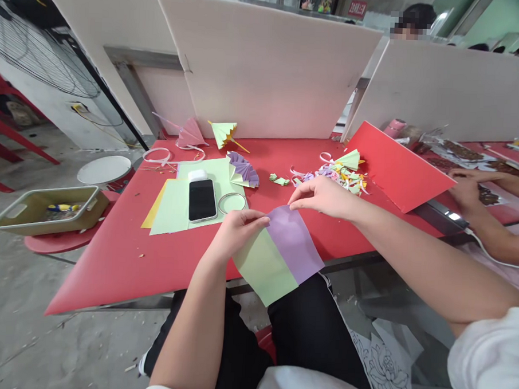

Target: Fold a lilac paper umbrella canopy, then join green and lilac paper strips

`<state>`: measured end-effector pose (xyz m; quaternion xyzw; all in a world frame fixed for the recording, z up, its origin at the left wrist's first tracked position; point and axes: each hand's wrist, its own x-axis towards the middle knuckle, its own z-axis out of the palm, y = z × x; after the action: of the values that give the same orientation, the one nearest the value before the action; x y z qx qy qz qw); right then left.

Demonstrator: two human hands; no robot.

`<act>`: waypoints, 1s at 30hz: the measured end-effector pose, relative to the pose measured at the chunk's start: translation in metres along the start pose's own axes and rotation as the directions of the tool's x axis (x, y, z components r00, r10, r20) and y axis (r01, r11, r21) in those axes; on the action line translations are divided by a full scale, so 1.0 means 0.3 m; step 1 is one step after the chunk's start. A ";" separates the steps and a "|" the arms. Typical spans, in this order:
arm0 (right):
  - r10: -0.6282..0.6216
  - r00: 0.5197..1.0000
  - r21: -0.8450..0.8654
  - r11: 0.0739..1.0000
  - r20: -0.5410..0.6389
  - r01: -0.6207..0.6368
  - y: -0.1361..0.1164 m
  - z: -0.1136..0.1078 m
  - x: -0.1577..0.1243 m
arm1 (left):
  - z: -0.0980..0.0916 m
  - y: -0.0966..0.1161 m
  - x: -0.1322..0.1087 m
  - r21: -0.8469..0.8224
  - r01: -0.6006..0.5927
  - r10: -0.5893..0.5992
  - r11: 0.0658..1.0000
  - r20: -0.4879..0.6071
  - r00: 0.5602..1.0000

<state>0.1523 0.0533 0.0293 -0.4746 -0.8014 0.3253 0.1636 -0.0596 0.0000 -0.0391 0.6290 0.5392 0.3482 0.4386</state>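
Between my hands hangs a two-coloured sheet of paper [278,255], light green on the left and purple on the right, over my lap at the table's front edge. My left hand [243,231] pinches its upper green side, and my right hand [322,198] pinches the upper corner of the purple side. Whether the two colours are joined or overlap, I cannot tell. Just beyond my left hand, green paper sheets [168,210] lie under a black-screened phone [202,200] and a roll of clear tape [232,202]. A pleated purple and green paper fan [244,170] rests behind them.
Small paper umbrellas [223,134] stand at the back of the red table [131,269]. Paper scraps [340,175] are heaped beside a red board [400,166]. Another person's hands [468,189] are at the right. A bin [47,226] sits on a stool at the left.
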 end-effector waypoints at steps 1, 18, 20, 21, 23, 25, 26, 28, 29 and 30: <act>-0.001 1.000 -0.002 1.000 0.007 0.001 0.002 0.001 0.002 | 0.000 -0.001 0.001 0.004 -0.001 0.001 1.000 0.000 1.000; 0.019 0.998 -0.056 0.998 0.053 -0.016 0.012 0.009 0.013 | 0.000 -0.005 0.005 0.035 -0.021 0.020 0.999 0.021 1.000; 0.022 0.998 -0.066 0.998 0.053 -0.019 0.009 0.011 0.013 | 0.001 -0.005 0.003 0.029 -0.016 0.016 0.999 0.023 1.000; 0.022 0.998 -0.067 0.998 0.054 -0.018 0.008 0.012 0.012 | 0.001 -0.005 0.002 0.027 -0.015 0.014 1.000 0.024 1.000; 0.024 0.998 -0.072 0.997 0.061 -0.019 0.008 0.013 0.011 | 0.002 -0.005 -0.001 0.026 -0.015 0.014 1.000 0.026 1.000; 0.035 0.997 -0.079 0.996 0.070 -0.030 0.008 0.014 0.011 | 0.001 -0.005 -0.002 0.029 -0.020 0.019 0.999 0.028 0.999; 0.043 0.996 -0.084 0.996 0.073 -0.037 0.008 0.014 0.011 | 0.001 -0.004 -0.001 0.031 -0.024 0.023 0.999 0.028 0.999; 0.055 0.996 -0.095 0.994 0.075 -0.047 0.007 0.015 0.012 | 0.001 -0.004 0.000 0.036 -0.034 0.033 0.999 0.027 0.999; 0.059 0.996 -0.101 0.994 0.073 -0.051 0.007 0.017 0.013 | 0.001 -0.004 0.001 0.039 -0.038 0.037 0.999 0.027 0.999; 0.062 0.996 -0.108 0.993 0.072 -0.054 0.006 0.018 0.014 | 0.001 -0.004 0.002 0.043 -0.039 0.038 0.998 0.027 0.999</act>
<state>0.1482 0.0554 0.0240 -0.4930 -0.8091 0.3044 0.0984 -0.0597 0.0004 -0.0405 0.6532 0.5286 0.3368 0.4249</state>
